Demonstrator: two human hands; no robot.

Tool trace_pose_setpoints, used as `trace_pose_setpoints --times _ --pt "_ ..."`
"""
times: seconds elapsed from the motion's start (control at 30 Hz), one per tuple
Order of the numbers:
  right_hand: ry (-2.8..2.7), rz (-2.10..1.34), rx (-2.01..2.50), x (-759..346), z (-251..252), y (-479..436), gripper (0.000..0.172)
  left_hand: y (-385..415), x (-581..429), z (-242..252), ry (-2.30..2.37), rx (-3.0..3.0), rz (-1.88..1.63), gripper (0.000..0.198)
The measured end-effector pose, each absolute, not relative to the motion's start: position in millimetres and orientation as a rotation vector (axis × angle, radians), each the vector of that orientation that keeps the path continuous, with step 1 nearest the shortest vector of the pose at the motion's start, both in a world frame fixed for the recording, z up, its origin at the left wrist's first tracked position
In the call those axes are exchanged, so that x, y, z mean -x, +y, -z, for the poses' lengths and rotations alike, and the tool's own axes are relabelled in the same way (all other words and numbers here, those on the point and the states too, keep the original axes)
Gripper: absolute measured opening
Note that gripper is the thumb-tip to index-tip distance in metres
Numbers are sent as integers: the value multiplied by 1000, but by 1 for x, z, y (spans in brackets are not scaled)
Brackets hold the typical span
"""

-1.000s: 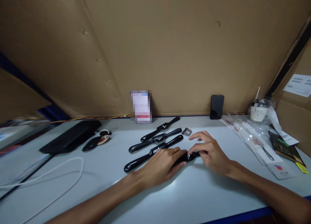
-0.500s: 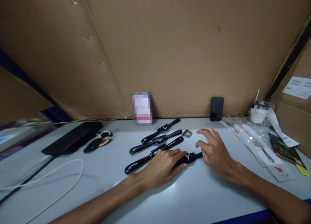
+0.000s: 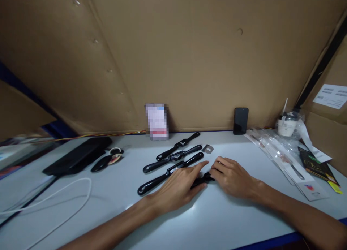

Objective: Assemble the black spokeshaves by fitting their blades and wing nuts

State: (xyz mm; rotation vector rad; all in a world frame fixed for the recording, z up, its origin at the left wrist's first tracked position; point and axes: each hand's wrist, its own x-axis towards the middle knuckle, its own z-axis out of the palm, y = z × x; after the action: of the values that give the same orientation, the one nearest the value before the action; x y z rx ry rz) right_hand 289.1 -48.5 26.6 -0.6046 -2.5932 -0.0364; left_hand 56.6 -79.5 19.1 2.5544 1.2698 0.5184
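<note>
A black spokeshave [image 3: 199,181] lies low over the table between my hands, its ends mostly covered. My left hand [image 3: 176,186] grips its left handle, thumb on the near side and fingers stretched along the far side. With bent fingers drawn together, my right hand [image 3: 230,177] is closed on its middle part; what the fingertips pinch there is hidden. Just beyond lie three more black spokeshaves in a slanted row: a near one [image 3: 151,185], a middle one [image 3: 157,165] and a far one [image 3: 166,153]. A loose flat metal blade [image 3: 210,149] rests past my right fingertips.
A phone with a blurred screen [image 3: 158,123] and a dark phone [image 3: 240,120] lean against the cardboard wall [image 3: 189,62]. Clear packaging [image 3: 295,170] and a cup [image 3: 287,127] are on the right. On the left are a black case [image 3: 78,156], keys [image 3: 101,163] and a white cable [image 3: 89,192].
My right hand has moved left and down, its fingers closing on the spokeshave's middle. My left index finger has lifted and straightened. The view has shifted slightly.
</note>
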Motion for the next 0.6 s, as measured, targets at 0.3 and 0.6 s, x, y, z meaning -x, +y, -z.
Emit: trace_pose_setpoints --times 0.3,0.6 --pt "-2145 -140 1184 -322 -17 16 22 -76 -54 -11 1207 -2546 -1005 49" --pt "-2612 -233 816 -308 -37 -36 28 -69 -54 -10 1476 -2620 -979 36"
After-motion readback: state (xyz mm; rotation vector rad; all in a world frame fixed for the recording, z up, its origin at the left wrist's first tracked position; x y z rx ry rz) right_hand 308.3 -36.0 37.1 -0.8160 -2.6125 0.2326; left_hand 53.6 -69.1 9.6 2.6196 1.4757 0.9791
